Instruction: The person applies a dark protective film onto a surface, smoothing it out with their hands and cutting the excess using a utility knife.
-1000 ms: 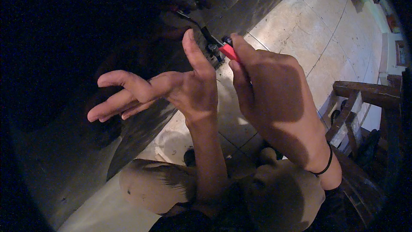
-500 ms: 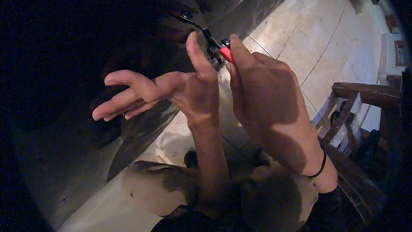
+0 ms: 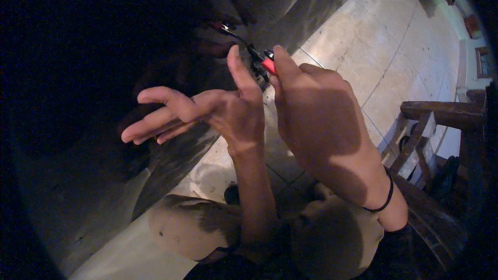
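My left hand [image 3: 228,109] is raised palm up in the middle, fingers stretched toward the left and thumb pointing up. It holds nothing that I can see. Just right of it, my right hand [image 3: 324,116] is closed, pinching a small tool with a red part [image 3: 268,66] between thumb and fingertips. A dark, thin shaft [image 3: 254,51] leads from the red part up and left, past the left thumb tip. A small shiny black piece sits beside the red part. What kind of tool it is, I cannot tell.
A dark, glossy surface [image 3: 171,181] fills the left, with dim reflections near my fingers. Beyond its edge lies a pale tiled floor [image 3: 363,46]. On the right stands a dark wooden piece of furniture [image 3: 436,111] with slats. My bare knees [image 3: 192,225] are below.
My left fingers have shifted slightly right. My right hand and the red tool have moved a little left. The grip looks the same.
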